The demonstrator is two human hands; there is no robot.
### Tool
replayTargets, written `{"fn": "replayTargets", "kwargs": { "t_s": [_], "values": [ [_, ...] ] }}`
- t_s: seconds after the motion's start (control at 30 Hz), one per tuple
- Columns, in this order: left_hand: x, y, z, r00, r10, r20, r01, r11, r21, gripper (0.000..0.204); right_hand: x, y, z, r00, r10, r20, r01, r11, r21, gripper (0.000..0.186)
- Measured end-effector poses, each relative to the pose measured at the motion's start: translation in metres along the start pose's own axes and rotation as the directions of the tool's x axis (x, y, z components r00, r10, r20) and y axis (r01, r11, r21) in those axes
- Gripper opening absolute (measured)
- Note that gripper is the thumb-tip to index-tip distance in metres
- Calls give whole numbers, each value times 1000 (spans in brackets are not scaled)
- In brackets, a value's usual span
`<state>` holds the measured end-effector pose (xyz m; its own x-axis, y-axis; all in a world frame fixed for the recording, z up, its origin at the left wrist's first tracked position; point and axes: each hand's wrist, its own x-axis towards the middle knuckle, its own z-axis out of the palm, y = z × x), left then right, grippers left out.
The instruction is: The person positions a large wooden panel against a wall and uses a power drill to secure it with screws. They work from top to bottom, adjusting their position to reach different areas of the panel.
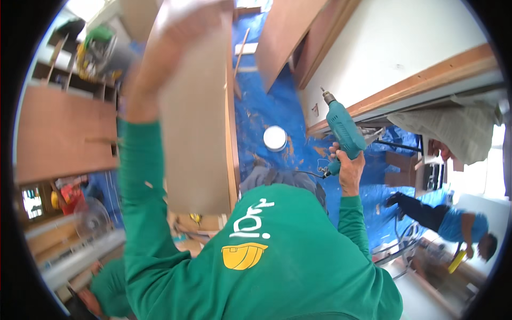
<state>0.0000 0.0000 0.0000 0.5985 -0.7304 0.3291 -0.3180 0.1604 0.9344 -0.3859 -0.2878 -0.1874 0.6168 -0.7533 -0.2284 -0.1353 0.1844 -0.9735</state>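
My right hand (350, 169) is wrapped round the handle of a teal power drill (344, 127). A bit sits in the drill's chuck, pointing away from me beside a white panel with a wooden edge (426, 80). A cord runs from the bottom of the handle. My left arm stretches far forward over a long brown board (196, 128). At the upper edge my left hand (188, 24) is smeared by motion; its fingers, and the whitish blur at them, cannot be made out.
A round white lid or tub (275, 138) stands on the blue tarp (261, 106), among wood scraps. Brown panels (290, 37) lean ahead. At right, a person in blue (464, 226) bends over; at lower left is another green sleeve (112, 288). A fan (92, 218) stands left.
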Motion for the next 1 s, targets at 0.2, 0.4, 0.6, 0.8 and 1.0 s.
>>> {"fn": "replayTargets", "kwargs": {
  "t_s": [0.2,0.4,0.6,0.8,1.0],
  "values": [
    [-57,-136,191,821,-447,356,504,860,-83,65,8,-54,16,978,-207,-9,205,963,174,22],
    [-16,-134,292,795,-402,454,598,642,-479,81,24,-43,18,980,-199,16,197,974,109,18],
    [6,-129,314,779,-503,375,627,600,-497,62,41,-18,7,984,-168,57,159,978,134,27],
    [4,-178,319,801,-467,375,597,568,-567,61,57,-26,2,974,-154,168,136,984,116,46],
    [53,-135,295,812,-293,504,554,661,-507,68,75,-58,13,848,-522,92,523,852,16,66]
  ]
}}
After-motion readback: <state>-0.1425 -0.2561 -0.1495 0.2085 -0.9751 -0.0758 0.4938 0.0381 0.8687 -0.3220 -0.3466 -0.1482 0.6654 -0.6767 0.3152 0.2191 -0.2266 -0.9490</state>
